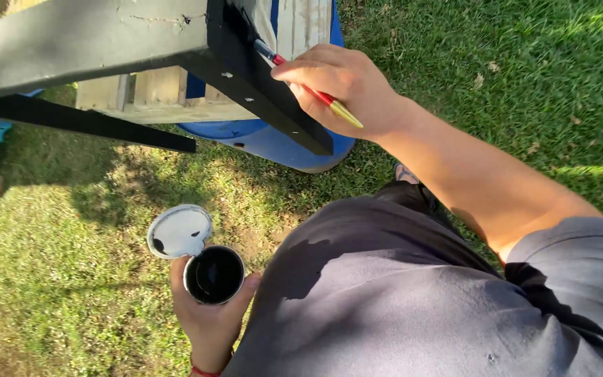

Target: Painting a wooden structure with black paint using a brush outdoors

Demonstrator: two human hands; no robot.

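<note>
Standing on sunlit grass (511,77), looking straight down past my grey shirt (385,293). Ahead sits a wooden pallet frame (176,91), bare slats pale, its outer boards coated black; a blue barrel (273,143) shows underneath it and blocks the ground there. A black-painted board (78,120) runs off to the left over the grass. My right hand (347,87) is closed around a red paintbrush (308,89) with a yellow handle end; its long axis runs diagonally, bristle end pointing up-left against the black corner board (259,77), yellow end pointing down-right past my wrist. The bristles themselves are hard to make out against the paint. My left hand (207,314) is wrapped around a small open paint can (214,274) of black paint, held upright, low near my waist. A round white lid (179,231) sits just beside the can's rim, touching it as far as I can tell.
</note>
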